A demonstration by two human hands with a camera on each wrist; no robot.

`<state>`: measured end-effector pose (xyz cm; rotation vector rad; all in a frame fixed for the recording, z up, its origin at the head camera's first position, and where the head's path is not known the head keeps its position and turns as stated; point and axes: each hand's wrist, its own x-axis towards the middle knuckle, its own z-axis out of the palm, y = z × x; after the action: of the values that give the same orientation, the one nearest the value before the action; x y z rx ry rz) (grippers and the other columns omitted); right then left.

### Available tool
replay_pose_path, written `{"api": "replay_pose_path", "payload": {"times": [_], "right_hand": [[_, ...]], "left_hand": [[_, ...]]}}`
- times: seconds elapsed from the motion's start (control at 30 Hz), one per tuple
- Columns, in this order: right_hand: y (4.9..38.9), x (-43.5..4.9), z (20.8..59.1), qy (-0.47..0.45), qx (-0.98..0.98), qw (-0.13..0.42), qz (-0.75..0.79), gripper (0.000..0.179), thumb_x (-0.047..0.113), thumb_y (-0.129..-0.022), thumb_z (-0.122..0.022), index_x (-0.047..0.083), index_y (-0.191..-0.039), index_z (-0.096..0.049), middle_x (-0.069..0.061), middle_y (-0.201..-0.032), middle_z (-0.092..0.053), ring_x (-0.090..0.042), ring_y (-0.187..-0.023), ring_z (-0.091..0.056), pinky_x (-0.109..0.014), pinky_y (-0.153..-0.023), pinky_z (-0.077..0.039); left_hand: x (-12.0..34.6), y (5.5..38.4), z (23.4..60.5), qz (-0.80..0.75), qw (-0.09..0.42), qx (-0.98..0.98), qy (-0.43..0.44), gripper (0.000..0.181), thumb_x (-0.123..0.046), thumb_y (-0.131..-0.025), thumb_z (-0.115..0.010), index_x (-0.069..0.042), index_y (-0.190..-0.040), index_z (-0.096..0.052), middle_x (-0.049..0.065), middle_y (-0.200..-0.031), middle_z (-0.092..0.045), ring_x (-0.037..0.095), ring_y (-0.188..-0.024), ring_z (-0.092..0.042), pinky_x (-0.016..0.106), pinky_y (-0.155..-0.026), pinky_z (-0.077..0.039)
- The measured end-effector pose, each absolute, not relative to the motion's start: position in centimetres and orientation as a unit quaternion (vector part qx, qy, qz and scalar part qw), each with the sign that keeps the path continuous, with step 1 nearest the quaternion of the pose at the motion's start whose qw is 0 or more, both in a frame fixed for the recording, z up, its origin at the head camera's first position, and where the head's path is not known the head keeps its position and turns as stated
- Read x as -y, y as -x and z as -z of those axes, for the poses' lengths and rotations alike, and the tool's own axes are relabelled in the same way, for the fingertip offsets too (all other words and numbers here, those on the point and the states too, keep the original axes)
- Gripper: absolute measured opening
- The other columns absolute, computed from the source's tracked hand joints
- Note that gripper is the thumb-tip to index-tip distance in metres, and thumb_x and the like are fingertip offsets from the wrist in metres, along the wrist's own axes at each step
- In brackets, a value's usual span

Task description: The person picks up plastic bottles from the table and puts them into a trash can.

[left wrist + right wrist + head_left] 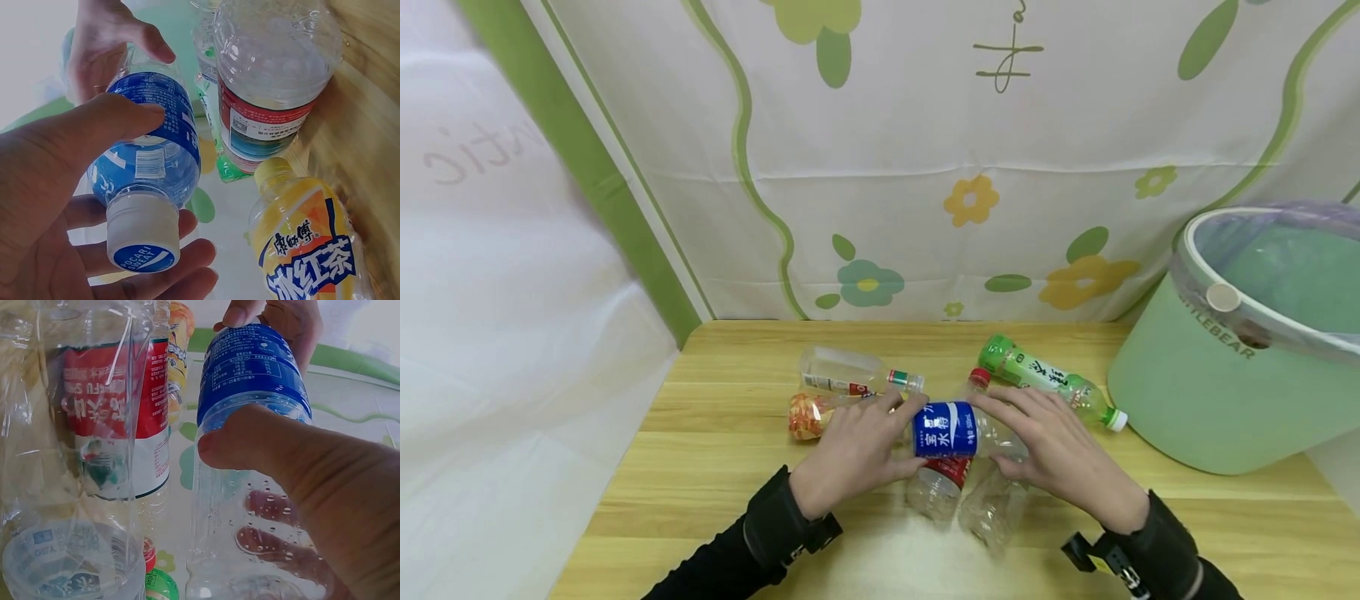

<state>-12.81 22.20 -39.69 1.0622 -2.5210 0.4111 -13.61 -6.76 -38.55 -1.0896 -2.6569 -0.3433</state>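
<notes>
Both hands hold a clear plastic drink bottle (946, 429) with a blue label, lying sideways above the other bottles. My left hand (857, 446) grips it toward the white cap (144, 228), thumb along the label and fingers curled beneath. Toward the base, my right hand (1052, 442) grips the clear body, its thumb (240, 440) just below the label. Water droplets show on the bottle's wall. Under it lie a red-labelled bottle (932, 497) with a red cap and a plain clear bottle (991, 510). By the left hand is a yellow-orange tea bottle (808, 417).
A clear bottle (842, 367) lies behind the left hand on the wooden table (700, 483). Beyond the right hand, a green-labelled bottle (1030, 371) points its white cap toward a pale green bin (1195, 400) with a bag liner. A flower-patterned curtain (887, 125) hangs behind.
</notes>
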Motion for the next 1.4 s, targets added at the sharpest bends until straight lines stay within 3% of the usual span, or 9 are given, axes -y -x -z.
{"api": "replay_pose_path", "payload": {"times": [0.3,0.4,0.47,0.53,0.63,0.97,1.2,1.4], "right_hand": [[12.8,-22.5,39.8,-0.373,0.897,0.182,-0.152,0.092,0.020,-0.063,-0.096,0.018,-0.146,-0.056,-0.011,-0.132,-0.062,-0.033,-0.112,-0.059,-0.058,-0.090,-0.047],[12.7,-22.8,39.7,-0.368,0.900,0.180,-0.152,0.092,0.020,-0.063,-0.095,0.017,-0.146,-0.057,-0.011,-0.131,-0.063,-0.034,-0.114,-0.059,-0.061,-0.090,-0.046],[12.7,-23.1,39.6,-0.363,0.902,0.181,-0.150,0.090,0.020,-0.063,-0.095,0.015,-0.145,-0.057,-0.011,-0.131,-0.063,-0.035,-0.115,-0.059,-0.062,-0.091,-0.046],[12.6,-23.3,39.4,-0.359,0.904,0.182,-0.147,0.089,0.021,-0.063,-0.095,0.014,-0.144,-0.058,-0.011,-0.130,-0.063,-0.035,-0.116,-0.058,-0.063,-0.091,-0.046],[12.5,-23.7,39.3,-0.353,0.907,0.184,-0.141,0.089,0.022,-0.063,-0.095,0.014,-0.144,-0.058,-0.011,-0.130,-0.063,-0.035,-0.117,-0.057,-0.062,-0.090,-0.046],[12.3,-24.8,39.1,-0.351,0.906,0.192,-0.137,0.094,0.019,-0.059,-0.096,0.015,-0.145,-0.057,-0.012,-0.128,-0.063,-0.036,-0.113,-0.059,-0.060,-0.084,-0.049],[12.2,-25.6,38.7,-0.349,0.905,0.203,-0.137,0.094,0.017,-0.057,-0.097,0.014,-0.142,-0.059,-0.014,-0.129,-0.062,-0.036,-0.108,-0.060,-0.060,-0.081,-0.049],[12.1,-26.2,38.6,-0.343,0.907,0.202,-0.140,0.091,0.018,-0.056,-0.096,0.014,-0.140,-0.061,-0.012,-0.127,-0.063,-0.036,-0.108,-0.060,-0.060,-0.082,-0.050]], "left_hand": [[7.1,13.6,38.9,0.113,0.122,0.914,0.370,0.074,-0.055,-0.083,-0.079,-0.017,-0.142,-0.057,0.009,-0.126,-0.063,0.026,-0.088,-0.069,0.023,-0.050,-0.048],[7.6,13.6,39.1,0.116,0.118,0.917,0.363,0.077,-0.057,-0.085,-0.077,-0.018,-0.147,-0.053,0.010,-0.132,-0.060,0.032,-0.100,-0.067,0.035,-0.064,-0.058],[7.9,13.6,39.3,0.120,0.119,0.918,0.359,0.079,-0.058,-0.085,-0.075,-0.019,-0.150,-0.050,0.011,-0.136,-0.058,0.035,-0.108,-0.064,0.047,-0.078,-0.059],[8.2,13.7,39.5,0.124,0.126,0.917,0.357,0.081,-0.058,-0.086,-0.074,-0.020,-0.152,-0.048,0.012,-0.140,-0.056,0.037,-0.117,-0.060,0.057,-0.089,-0.054],[8.7,13.7,39.9,0.131,0.132,0.916,0.356,0.083,-0.060,-0.087,-0.072,-0.019,-0.154,-0.045,0.013,-0.146,-0.051,0.039,-0.128,-0.052,0.062,-0.099,-0.046],[10.1,13.3,40.3,0.126,0.076,0.936,0.320,0.089,-0.069,-0.091,-0.060,-0.023,-0.162,-0.031,0.008,-0.167,-0.021,0.039,-0.151,-0.013,0.064,-0.116,-0.015],[11.5,13.0,40.7,0.126,0.046,0.948,0.287,0.082,-0.070,-0.096,-0.050,-0.030,-0.163,-0.025,0.008,-0.167,-0.020,0.038,-0.152,-0.007,0.063,-0.117,-0.005],[13.1,12.6,41.4,0.125,0.041,0.955,0.266,0.081,-0.072,-0.097,-0.046,-0.025,-0.162,-0.032,0.011,-0.166,-0.023,0.040,-0.151,-0.005,0.062,-0.118,-0.004]]}}
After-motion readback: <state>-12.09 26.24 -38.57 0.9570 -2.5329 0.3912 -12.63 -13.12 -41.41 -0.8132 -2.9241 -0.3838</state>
